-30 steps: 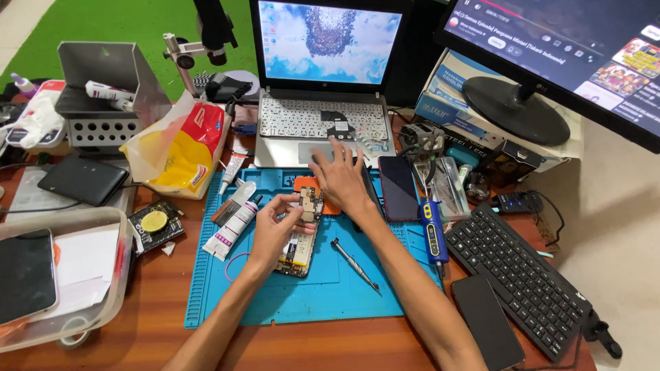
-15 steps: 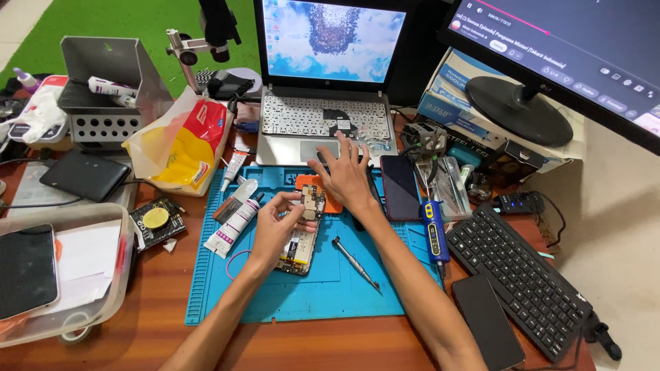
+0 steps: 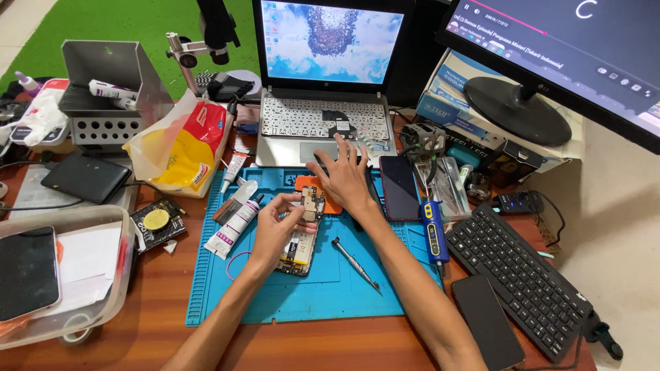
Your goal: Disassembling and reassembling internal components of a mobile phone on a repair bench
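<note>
- Head view: the left hand (image 3: 275, 230) sits at the centre of the blue mat (image 3: 227, 302), fingers curled around the upper end of an opened phone (image 3: 302, 237) that lies flat, its back cover off and its insides showing.
- The left thumb and forefinger pinch close together on the small board near the phone's top; whether they hold a loose part I cannot tell.
- The right hand (image 3: 344, 178) lies at 1 o'clock from the phone, palm down and fingers spread wide, holding nothing, with its fingertips reaching the front edge of the laptop (image 3: 323, 124).
- A screwdriver (image 3: 356, 262) lies on the mat at 4 o'clock from the phone, apart from both hands.
- A white tube (image 3: 232, 225) lies at 9 o'clock from the phone, just beside the left wrist.
- A dark phone (image 3: 399, 187) lies face up at 3 o'clock from the right hand, at the mat's edge.
- To do this step well, I judge that the left hand should keep the phone pressed flat on the mat so it cannot slide, and grip the board only by its edges.
- The spread right hand would do best to come down lightly and clear of the laptop keys.
- Against the earlier frames little differs: the left hand keeps the same pinch on the phone, the right hand stays spread in much the same spot, and the screwdriver has not moved.
</note>
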